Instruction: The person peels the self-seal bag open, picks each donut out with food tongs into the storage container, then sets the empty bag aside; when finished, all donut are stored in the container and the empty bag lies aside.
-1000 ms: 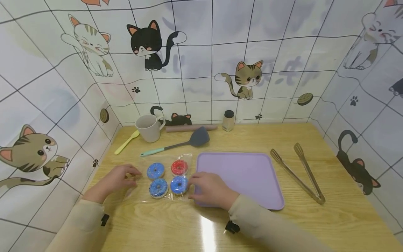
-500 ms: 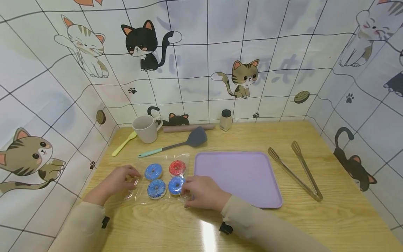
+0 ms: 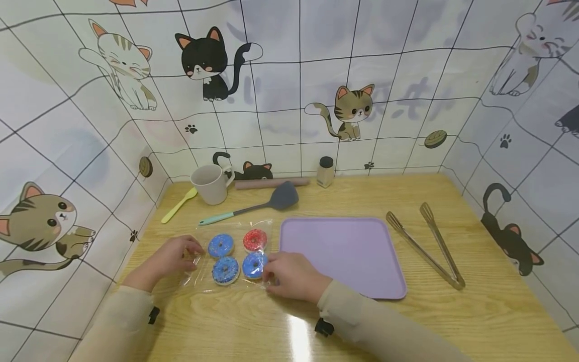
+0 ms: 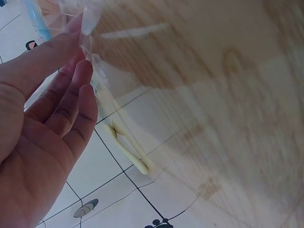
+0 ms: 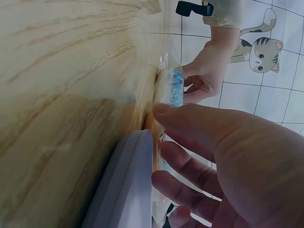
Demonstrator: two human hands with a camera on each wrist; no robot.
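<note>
At lower centre-left, we note the left hand (image 3: pixel 168 260) pinching the clear bag of doughnuts (image 3: pixel 232 255) at one edge, the right hand (image 3: pixel 291 276) gripping the opposite edge, steadying it flat beside the purple tray (image 3: pixel 362 261).

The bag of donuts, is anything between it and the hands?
Nothing visible. The left hand pinches the left edge of the clear bag, and the right hand touches its right edge beside the purple tray. The donuts lie inside the plastic.

A lavender tray (image 3: pixel 353 236) lies mid-table, with metal tongs (image 3: pixel 427 244) to its right. Behind stand a beige mug (image 3: pixel 209 184), a grey spatula (image 3: pixel 253 205), a yellow spoon (image 3: pixel 180 204), a rolling pin (image 3: pixel 271 183) and a small shaker (image 3: pixel 325 172).
</note>
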